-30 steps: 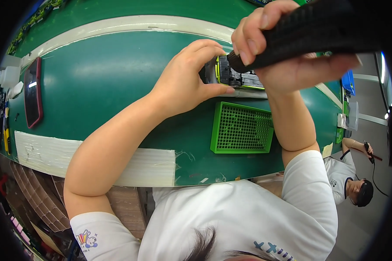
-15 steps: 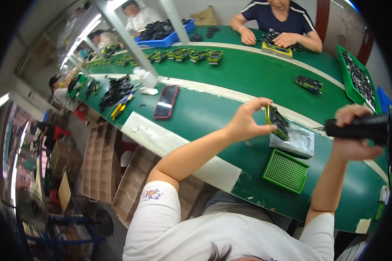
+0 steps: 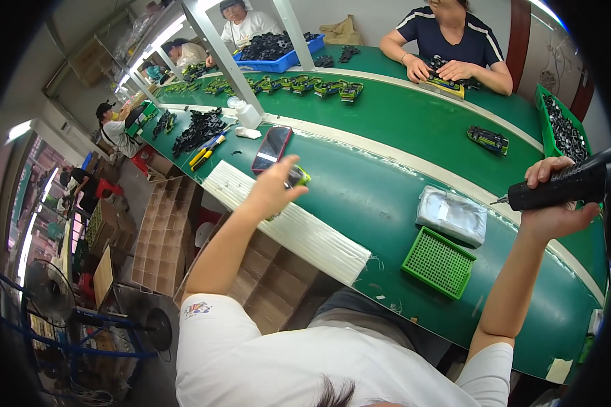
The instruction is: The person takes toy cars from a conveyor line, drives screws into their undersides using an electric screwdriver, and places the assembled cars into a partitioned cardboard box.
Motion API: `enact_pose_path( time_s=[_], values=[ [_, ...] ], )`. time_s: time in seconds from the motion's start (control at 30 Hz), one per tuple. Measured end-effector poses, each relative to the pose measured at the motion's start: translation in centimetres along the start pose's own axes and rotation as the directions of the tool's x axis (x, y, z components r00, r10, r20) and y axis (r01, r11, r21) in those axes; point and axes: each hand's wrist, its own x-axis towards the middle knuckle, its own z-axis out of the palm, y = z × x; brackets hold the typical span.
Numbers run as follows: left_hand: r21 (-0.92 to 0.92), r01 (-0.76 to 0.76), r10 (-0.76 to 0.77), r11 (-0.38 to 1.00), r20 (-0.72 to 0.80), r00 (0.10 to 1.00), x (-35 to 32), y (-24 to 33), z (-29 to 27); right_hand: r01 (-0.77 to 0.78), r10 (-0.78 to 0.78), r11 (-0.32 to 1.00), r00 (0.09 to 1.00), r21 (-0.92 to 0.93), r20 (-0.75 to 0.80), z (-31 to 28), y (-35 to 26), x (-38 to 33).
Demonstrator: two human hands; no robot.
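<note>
My left hand [image 3: 273,192] is closed on a small green-and-black toy car [image 3: 299,178], held beside a phone with a red edge [image 3: 272,149]; the fingers cover part of the car. On the right, my right hand [image 3: 554,193] grips a black electric screwdriver [image 3: 546,190], its thin bit pointing left above the bench. Below it lie a silver-wrapped flat block [image 3: 452,216] and a green perforated basket [image 3: 439,263]. Another toy car [image 3: 488,139] rests on the green belt farther back.
A row of toy cars [image 3: 299,85] stands along the belt. Yellow-handled tools [image 3: 206,152], black parts [image 3: 200,132] and a white bottle [image 3: 246,114] sit at the left. A white ribbed strip [image 3: 305,230] lies along the near edge. Across the belt, a co-worker [image 3: 455,41] handles parts.
My left hand has carried the toy car leftward, from beside the screwdriver to near the phone. The screwdriver stays in my right hand, now tilted more. The view has shifted slightly.
</note>
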Motion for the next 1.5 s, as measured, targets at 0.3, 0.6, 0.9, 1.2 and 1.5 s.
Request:
enact_pose_path(
  time_s=[0.3,0.6,0.9,1.2,1.5],
  values=[
    [0.071,-0.023,0.023,0.997,-0.001,1.0,6.6,6.4,12.0,-0.036,0.035,0.995,0.999,-0.096,-0.013,-1.4,0.5,-0.4],
    [0.087,0.059,-0.07,0.994,0.121,0.99,3.7,5.2,9.3,-0.063,0.056,0.983,0.997,-0.172,-0.043,0.1,1.1,-0.5],
    [0.05,0.172,-0.178,0.984,0.155,0.972,-4.2,1.6,3.7,-0.085,0.084,0.988,0.996,-0.127,-0.019,0.2,2.7,-0.1],
    [0.054,0.01,-0.017,0.998,0.135,0.991,10.3,6.1,13.0,-0.032,0.024,0.988,0.998,-0.149,-0.058,2.4,2.2,-1.2],
    [0.092,0.085,-0.098,0.992,0.149,0.984,5.2,6.0,9.3,-0.293,0.063,0.892,0.835,0.343,0.547,7.4,-9.8,-4.9]
  ],
)
